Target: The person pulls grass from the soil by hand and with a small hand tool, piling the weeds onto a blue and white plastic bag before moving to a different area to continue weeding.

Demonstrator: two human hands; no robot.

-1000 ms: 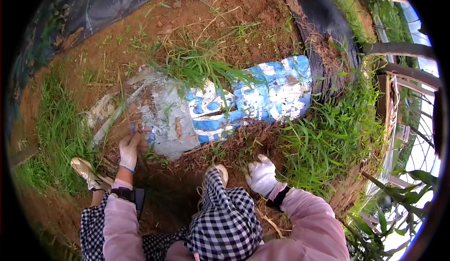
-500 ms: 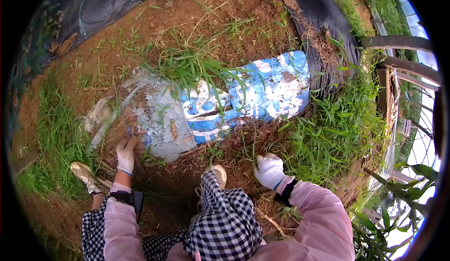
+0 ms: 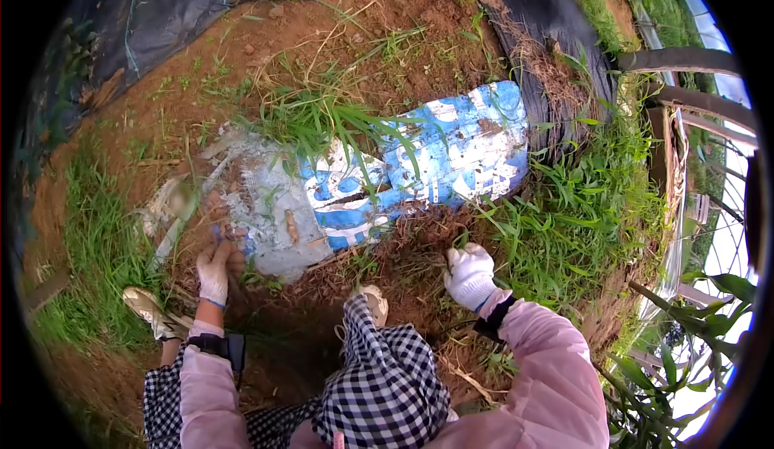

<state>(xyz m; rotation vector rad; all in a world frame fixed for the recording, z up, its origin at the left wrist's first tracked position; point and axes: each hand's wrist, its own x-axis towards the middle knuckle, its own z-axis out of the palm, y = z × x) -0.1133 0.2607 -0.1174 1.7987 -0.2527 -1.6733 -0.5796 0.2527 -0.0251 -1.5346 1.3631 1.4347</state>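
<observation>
My left hand (image 3: 214, 272), in a white glove, has its fingertips pinched together at the lower left end of a torn sack (image 3: 278, 199). What they hold is hidden. This part of the sack is grey and frayed; its other part is blue and white with large lettering, flat on the soil and dirt-spotted. To the right, below the sack's edge, my gloved right hand (image 3: 470, 277) is closed around thin grass stems (image 3: 458, 246) beside a bare strip of soil. A clump of long grass (image 3: 322, 122) lies over the sack's upper edge.
Thick grass (image 3: 576, 207) grows right of the sack, and more grass (image 3: 97, 247) at the left. Black ground sheet (image 3: 185, 14) runs along the top. My shoes (image 3: 372, 304) stand near the soil strip. Wooden beams (image 3: 681, 60) and leafy branches (image 3: 685, 360) are at the right.
My right hand has shifted slightly right and its fingers have turned upward, still closed. My left hand stays at the grey end of the sack. The view has shifted a little.
</observation>
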